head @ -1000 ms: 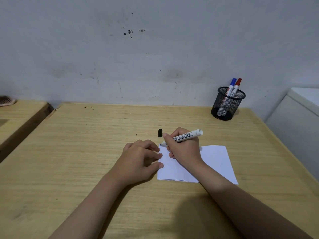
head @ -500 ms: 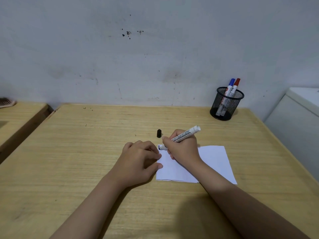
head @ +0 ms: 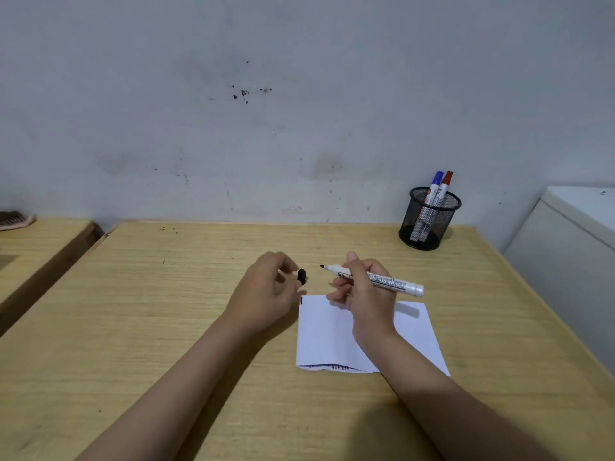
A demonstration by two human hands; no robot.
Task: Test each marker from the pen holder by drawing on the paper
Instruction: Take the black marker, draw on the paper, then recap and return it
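My right hand (head: 364, 291) holds an uncapped white marker (head: 389, 282) level above the paper's far edge, black tip pointing left. My left hand (head: 266, 287) pinches the small black cap (head: 301, 276) just left of that tip. The white paper (head: 336, 331) lies on the wooden table (head: 166, 311) under my right wrist, with a short black stroke at its far left corner and coloured marks along its near folded edge. A black mesh pen holder (head: 429, 219) at the back right holds a blue-capped marker (head: 435, 186) and a red-capped marker (head: 446, 186).
A grey stained wall runs behind the table. A second wooden table (head: 36, 247) stands to the left with a brush (head: 15, 219) on it. A white cabinet (head: 572, 241) sits against the table's right side.
My right hand lifted the marker off the paper and turned it level, leaving a short black stroke. My left hand left the paper and picked up the black cap.
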